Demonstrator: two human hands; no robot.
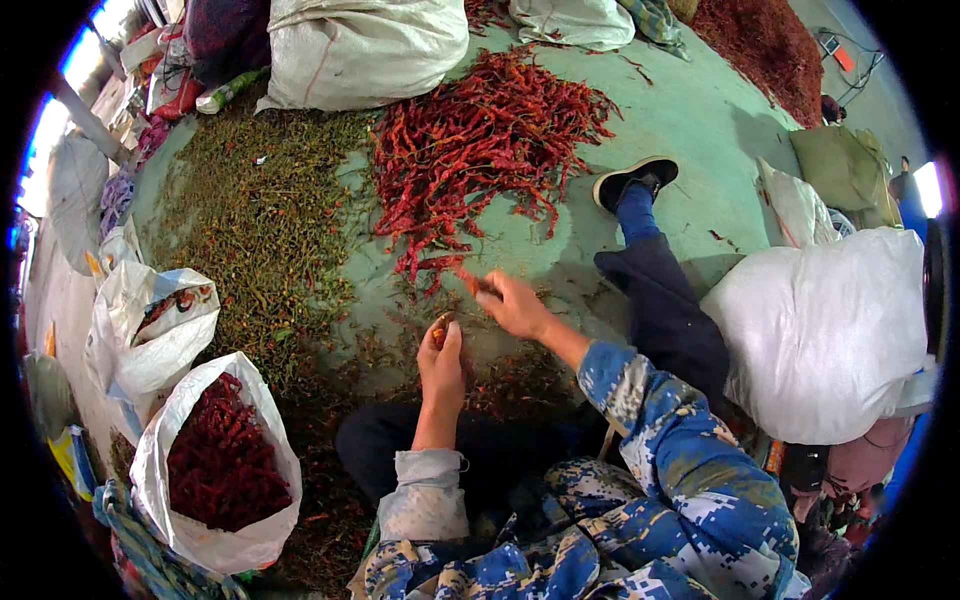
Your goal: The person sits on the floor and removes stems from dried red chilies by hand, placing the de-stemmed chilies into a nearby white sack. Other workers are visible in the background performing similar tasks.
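My left hand (439,364) is closed, thumb on top, around a small orange-brown bit (441,330) that looks like part of a dried chili. Up and to the right, my right hand (514,304) pinches a red dried chili (471,280), blurred and pointing to the upper left. That chili's tip is close to the lower end of a large heap of long red dried chilies (487,142) on the green floor (697,142). The hands are apart. My fingers partly hide what each one holds.
Stems and debris (262,195) cover the floor at left. An open white sack (289,517) of dark red chilies stands at lower left, another white sack (161,367) behind it. Full white sacks (367,52) lie ahead, and one bulky sack (825,330) sits right of my outstretched leg (667,300).
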